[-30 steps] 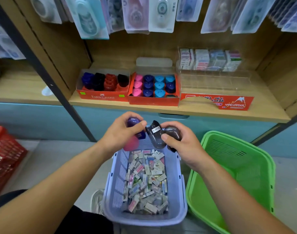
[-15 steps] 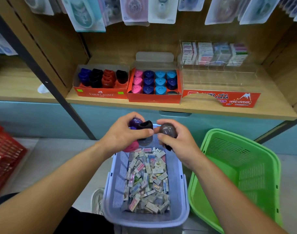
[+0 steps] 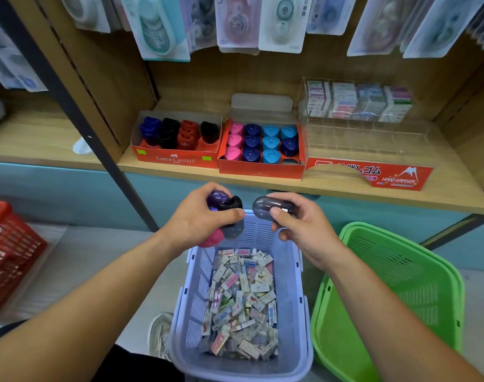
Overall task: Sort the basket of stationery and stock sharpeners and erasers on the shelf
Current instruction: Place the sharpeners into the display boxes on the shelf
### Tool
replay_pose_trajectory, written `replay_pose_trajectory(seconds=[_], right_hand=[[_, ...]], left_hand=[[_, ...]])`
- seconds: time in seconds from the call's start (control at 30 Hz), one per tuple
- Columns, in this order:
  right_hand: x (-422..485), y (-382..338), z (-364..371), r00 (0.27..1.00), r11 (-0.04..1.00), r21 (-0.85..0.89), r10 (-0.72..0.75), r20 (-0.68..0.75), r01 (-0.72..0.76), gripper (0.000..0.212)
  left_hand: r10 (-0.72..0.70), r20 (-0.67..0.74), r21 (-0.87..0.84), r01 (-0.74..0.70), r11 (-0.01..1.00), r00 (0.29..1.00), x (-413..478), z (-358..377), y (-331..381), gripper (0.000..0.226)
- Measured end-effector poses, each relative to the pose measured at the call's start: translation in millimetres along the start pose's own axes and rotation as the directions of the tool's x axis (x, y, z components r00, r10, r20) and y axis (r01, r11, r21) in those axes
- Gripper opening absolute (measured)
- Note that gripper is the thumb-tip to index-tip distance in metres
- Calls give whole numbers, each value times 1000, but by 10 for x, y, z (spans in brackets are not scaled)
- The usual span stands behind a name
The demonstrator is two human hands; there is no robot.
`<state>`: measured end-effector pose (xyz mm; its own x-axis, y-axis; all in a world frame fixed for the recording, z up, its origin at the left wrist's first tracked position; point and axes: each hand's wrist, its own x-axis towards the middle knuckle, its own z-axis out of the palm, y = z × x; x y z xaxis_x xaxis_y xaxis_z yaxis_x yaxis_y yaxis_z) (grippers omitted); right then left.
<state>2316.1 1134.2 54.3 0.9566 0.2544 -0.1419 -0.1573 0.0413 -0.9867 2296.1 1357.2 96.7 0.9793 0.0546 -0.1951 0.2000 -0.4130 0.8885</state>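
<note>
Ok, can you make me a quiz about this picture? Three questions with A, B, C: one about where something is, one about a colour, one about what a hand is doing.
1. Where is the loose pile of erasers?
A. in a drawer
B. in the lilac basket
C. on a chair

2. What colour is the sharpener in the right hand?
A. grey
B. yellow
C. white

3. What is the left hand doing?
A. lying flat and empty
B. gripping a bunch of sharpeners
C. pointing up

Answers:
1 B, the erasers cover the basket's floor.
2 A, it looks smoky grey between thumb and fingers.
3 B, its fingers curl round purple, black and pink ones.
</note>
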Motion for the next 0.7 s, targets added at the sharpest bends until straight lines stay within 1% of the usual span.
replay_pose_trajectory(seconds=[0.13,0.2,0.27,0.37,0.47,0.5,0.6,0.7], right_hand=[[148,-68,98,999,998,-38,-45,-31,44,30],[232,-109,166,997,997,-56,-62,-42,59,25],[315,-152,236,998,998,-31,-63,-32,62,18],[469,-243,336,996,992,-82,-92,4,92,33],[646,-388,432,984,970,-164,-177,34,181,39],[715,-440,466,981,964,-180,-192,25,193,42],[932,-566,587,984,968,-194,-171,-45,159,45],[1209,-635,697,967,936,-283,-241,-88,207,41]], left_hand=[[-1,-29,-46,-1,999,1000,-18,-76,-1,32],[-10,-46,-74,7,997,999,-33,-124,-22,32],[-13,-68,-86,7,996,998,-37,-186,-42,32],[11,-106,-99,-22,995,994,-35,-305,-44,33],[32,-160,-109,-50,993,987,-18,-442,-29,32],[38,-182,-103,-57,993,983,-9,-491,-29,31],[52,-234,-62,-68,996,971,16,-625,-46,33],[58,-252,-36,-69,997,966,41,-748,-51,35]])
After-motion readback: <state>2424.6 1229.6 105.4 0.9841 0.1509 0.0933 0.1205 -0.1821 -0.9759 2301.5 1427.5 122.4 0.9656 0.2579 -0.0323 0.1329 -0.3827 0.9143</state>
